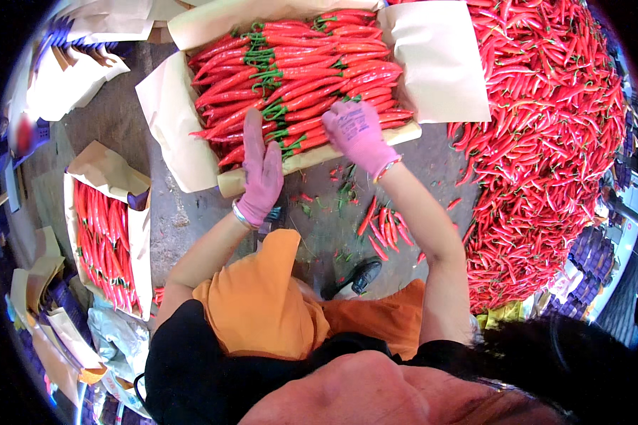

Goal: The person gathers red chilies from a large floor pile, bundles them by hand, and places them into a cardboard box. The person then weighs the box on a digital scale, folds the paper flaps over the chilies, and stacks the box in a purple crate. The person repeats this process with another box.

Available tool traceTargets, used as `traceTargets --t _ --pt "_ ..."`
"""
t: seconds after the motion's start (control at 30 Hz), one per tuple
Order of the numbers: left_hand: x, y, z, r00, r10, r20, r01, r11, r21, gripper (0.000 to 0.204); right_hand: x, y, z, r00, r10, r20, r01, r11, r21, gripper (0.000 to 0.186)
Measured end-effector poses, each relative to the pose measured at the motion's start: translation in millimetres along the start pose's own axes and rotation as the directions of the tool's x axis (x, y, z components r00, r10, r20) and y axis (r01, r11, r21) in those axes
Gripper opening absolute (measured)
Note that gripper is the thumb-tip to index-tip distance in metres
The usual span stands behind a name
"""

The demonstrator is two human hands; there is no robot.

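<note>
A small box (140,241) of red peppers sits on the floor (181,212) to the left of the big box (234,185). The big box has a left paper flap (166,131) that lies folded out, maybe so hands can reach in. The peppers (223,95) are inside the big box. They lie on their sides, with their long way going left to right and tipped up a bit. Tips at its left edge point left, tips at its right edge point right, and green stems sit nearer its middle, perhaps to keep rows neat. The left hand (262,170) is at the big box's near side, grip open, fingers straight against the peppers, maybe to keep them even. The right hand (358,134) curls over peppers at the big box's near right part; I cannot tell if its grip holds one. A huge pepper pile (546,142) is right of the big box.
</note>
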State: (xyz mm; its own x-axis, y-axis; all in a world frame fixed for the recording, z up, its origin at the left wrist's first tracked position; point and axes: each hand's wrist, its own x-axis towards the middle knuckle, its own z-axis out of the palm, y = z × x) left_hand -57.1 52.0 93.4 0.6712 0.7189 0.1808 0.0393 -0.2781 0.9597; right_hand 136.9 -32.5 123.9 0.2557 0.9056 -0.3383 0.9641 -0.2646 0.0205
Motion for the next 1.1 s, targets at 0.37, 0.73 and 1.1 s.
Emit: traceTargets --t 0.37,0.73,1.1 --pt "31.9 -15.0 -66.8 0.946 0.014 -0.323 0.007 0.998 0.065 0.051 75.8 28.7 -17.6 0.911 0.008 -0.411 0.100 0.966 0.240 0.026" --pt "44.6 -44.5 -130.2 0.977 0.065 0.205 -0.205 0.567 0.797 0.026 31.4 2.4 5.0 0.974 -0.023 -0.225 0.118 0.901 0.418 0.021" --pt "66.2 -34.7 -164.8 0.901 -0.007 0.434 -0.366 0.525 0.768 0.014 25.3 5.7 14.6 0.975 0.058 -0.216 0.071 0.835 0.545 0.033"
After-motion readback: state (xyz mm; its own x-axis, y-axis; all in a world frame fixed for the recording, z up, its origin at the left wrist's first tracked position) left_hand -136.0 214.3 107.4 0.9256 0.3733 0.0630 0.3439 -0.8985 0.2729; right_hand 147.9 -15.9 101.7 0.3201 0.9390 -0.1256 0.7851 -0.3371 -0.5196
